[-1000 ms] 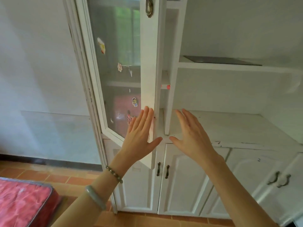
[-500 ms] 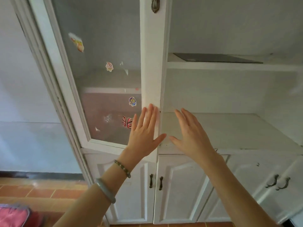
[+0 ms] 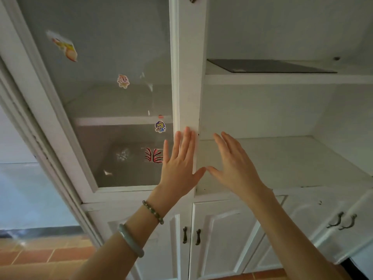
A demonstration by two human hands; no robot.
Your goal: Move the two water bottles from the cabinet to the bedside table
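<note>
A white cabinet (image 3: 286,78) fills the view. Its glass door (image 3: 113,102), dotted with stickers, lies flat against the frame on the left. My left hand (image 3: 178,166) is open, fingers spread, with the fingertips pressed on the door's white right stile. My right hand (image 3: 235,166) is open too, held in front of the bare open shelf on the right, touching nothing. The thumbs of both hands almost meet. No water bottle shows anywhere, and no bedside table is in view.
A dark flat panel (image 3: 268,66) lies on the upper open shelf. Below are white lower doors with dark metal handles (image 3: 190,236) and a second pair (image 3: 342,221) at right. Orange floor tiles (image 3: 40,255) show at the lower left.
The glass door has swung from ajar to flat against the cabinet under my left hand. The view has shifted up and closer; the red mattress at lower left has dropped out of sight.
</note>
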